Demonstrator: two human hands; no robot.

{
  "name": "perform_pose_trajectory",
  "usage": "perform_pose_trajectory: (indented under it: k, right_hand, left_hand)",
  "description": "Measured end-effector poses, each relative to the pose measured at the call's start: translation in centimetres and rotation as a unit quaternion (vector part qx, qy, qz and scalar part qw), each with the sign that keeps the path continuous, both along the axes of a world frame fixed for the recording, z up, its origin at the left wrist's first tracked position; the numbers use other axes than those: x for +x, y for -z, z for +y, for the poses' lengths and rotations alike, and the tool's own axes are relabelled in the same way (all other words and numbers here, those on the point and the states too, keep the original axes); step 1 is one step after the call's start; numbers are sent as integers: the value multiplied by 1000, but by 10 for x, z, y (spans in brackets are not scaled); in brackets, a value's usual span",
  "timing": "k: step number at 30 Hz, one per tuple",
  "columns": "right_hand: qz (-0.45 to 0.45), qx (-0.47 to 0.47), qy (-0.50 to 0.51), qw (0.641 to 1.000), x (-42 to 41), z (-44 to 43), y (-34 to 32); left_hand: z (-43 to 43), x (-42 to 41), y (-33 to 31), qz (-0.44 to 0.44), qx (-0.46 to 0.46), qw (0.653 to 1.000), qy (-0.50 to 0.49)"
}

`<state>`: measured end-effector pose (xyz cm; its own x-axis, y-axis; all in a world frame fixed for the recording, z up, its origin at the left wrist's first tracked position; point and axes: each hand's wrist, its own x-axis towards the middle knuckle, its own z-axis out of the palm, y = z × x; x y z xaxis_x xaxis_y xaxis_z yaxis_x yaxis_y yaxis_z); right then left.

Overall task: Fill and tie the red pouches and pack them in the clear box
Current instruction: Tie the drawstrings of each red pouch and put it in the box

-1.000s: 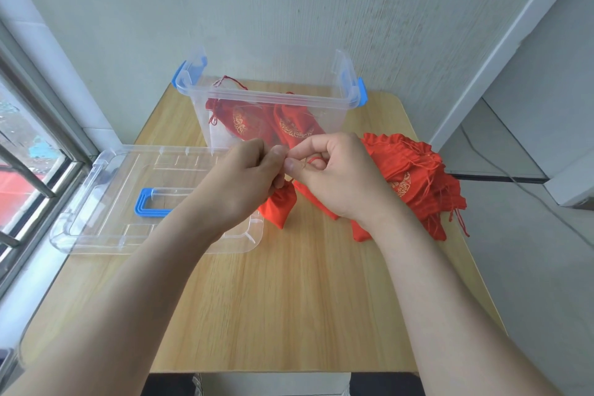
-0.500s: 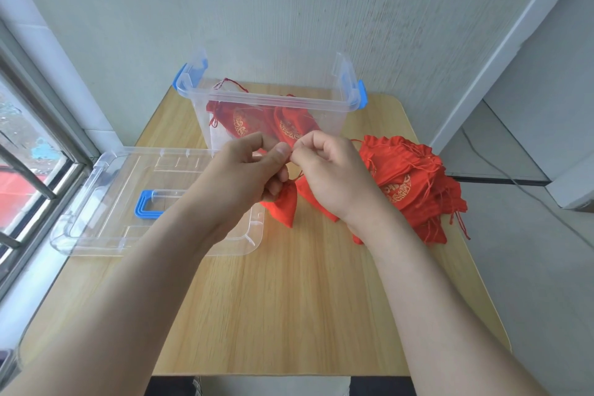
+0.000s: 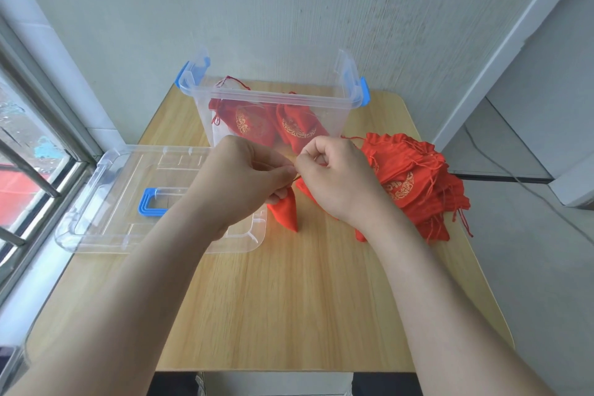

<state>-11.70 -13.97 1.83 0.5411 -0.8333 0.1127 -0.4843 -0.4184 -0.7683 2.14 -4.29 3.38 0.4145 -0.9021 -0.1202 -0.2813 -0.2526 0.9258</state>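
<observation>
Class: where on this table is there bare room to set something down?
Bare wood between the forearms, from the lid and pouch pile to the near table edge. Crowded: around the clear box, left hand and right hand.

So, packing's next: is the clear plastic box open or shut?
Open: its clear blue-handled lid lies flat on the wooden table beside the clear plastic box.

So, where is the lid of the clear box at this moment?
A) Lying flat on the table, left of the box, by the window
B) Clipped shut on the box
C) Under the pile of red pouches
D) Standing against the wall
A: the lid, with its blue handle, lies flat on the table to the left of the open clear box.
</observation>
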Motion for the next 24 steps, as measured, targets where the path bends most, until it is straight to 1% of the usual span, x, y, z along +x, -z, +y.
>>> perform_pose_trajectory:
  k: [3, 6, 8, 10, 12, 16, 19, 21, 22, 24]
  right_hand:
    - [39, 17, -11, 999, -4, -1, -5]
    - [114, 17, -42, 992, -10, 0, -14]
    - [119, 26, -68, 990, -13, 2, -20]
    - [81, 38, -83, 993, -12, 2, -22]
    - [49, 33, -75, 995, -11, 0, -19]
    - [20, 38, -63, 997, -11, -4, -12]
    - [8, 56, -57, 997, -11, -4, -12]
    - [-28, 124, -60, 990, -11, -4, -12]
    - [-67, 168, -61, 982, -11, -5, -12]
    - [-166, 250, -40, 953, -10, -4, -12]
  left_hand:
    - [0, -3, 1, -66, 4, 998, -26]
    - [1, -3, 0, -77, 6, 997, -25]
    - [2, -4, -3, -96, 10, 995, -4]
    - [3, -6, -6, -125, 12, 992, 33]
    - [4, -5, -7, -157, 10, 985, 68]
    - [3, 0, -7, -201, 2, 973, 115]
    - [2, 0, -5, -205, -4, 970, 130]
    - [2, 0, -3, -194, -10, 973, 125]
    - [1, 0, -2, -176, -13, 977, 118]
    - [0, -2, 0, -121, -16, 989, 84]
